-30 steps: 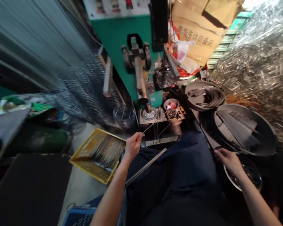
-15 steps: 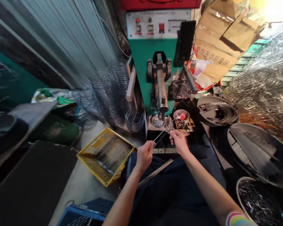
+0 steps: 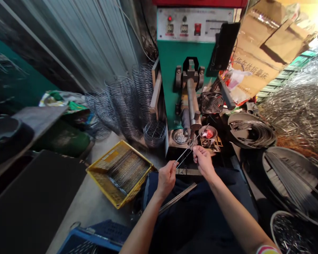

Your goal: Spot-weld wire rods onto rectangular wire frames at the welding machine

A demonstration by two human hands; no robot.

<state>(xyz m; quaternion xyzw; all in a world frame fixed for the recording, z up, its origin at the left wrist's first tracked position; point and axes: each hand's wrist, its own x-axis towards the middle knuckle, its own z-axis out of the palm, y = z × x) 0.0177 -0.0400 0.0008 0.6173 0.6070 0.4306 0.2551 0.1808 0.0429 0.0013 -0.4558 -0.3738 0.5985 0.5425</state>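
Nearby, slim dull-grey rods (image 3: 178,199) lie bunched across the dark-clothed lap. Just beyond, the left hand (image 3: 166,178) pinches a thin, straight, pale-grey metal rod (image 3: 182,155), slanting away toward the green machine (image 3: 169,81). Apart from it, the right hand (image 3: 202,162) has its fingertips drawn together; what they grip is too small to tell.

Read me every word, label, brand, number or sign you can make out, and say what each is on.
"华午休折叠床": on the cardboard box; its smaller print is too blurred.
Green machine: markings low on its front, too small to read surely.
Control panel: heading and switch labels, too small and blurred.
I can make out no brand or number.
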